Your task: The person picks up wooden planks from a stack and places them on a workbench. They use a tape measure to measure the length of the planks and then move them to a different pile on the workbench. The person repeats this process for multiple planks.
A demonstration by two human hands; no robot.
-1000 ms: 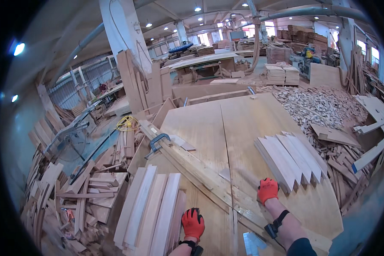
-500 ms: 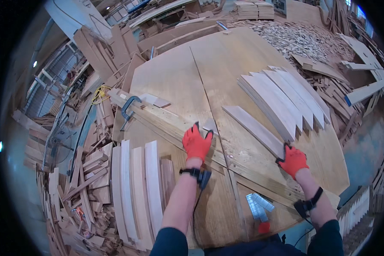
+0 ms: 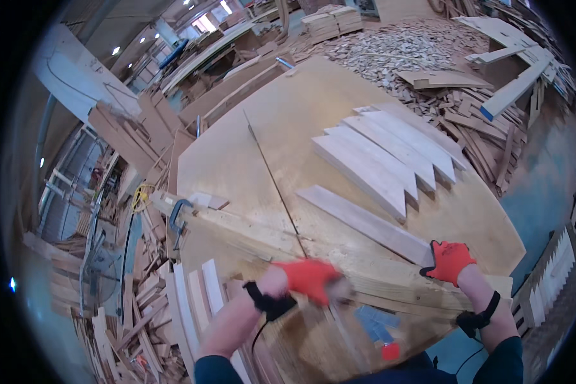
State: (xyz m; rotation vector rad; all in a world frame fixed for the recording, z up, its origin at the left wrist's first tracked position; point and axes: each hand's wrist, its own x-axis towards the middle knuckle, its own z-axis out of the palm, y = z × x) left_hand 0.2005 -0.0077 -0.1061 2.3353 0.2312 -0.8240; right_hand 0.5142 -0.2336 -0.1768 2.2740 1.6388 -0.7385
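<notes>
My right hand (image 3: 451, 261), in a red glove with dark fingertips, grips the near end of a single pale wooden board (image 3: 365, 223), which lies slantwise on the plywood tabletop (image 3: 227, 150). My left hand (image 3: 310, 280), gloved the same way, is smeared by motion over the near edge of a long wooden rail (image 3: 384, 274). Its fingers are too blurred to show whether they hold anything. Just right of it lie strips of metal staples (image 3: 376, 323) beside a small red object (image 3: 390, 351).
Several pale boards with pointed ends (image 3: 377, 157) lie side by side at the right. A blue-green clamp (image 3: 178, 217) holds the rail's left end. More boards (image 3: 201, 301) stand at left, beside heaped offcuts (image 3: 150, 301). A dark seam crosses the tabletop.
My left hand has swept right and toward me from above the rail, where its fingers were spread. The small offcut near it no longer shows. My right hand stays at the board's end; the view has shifted.
</notes>
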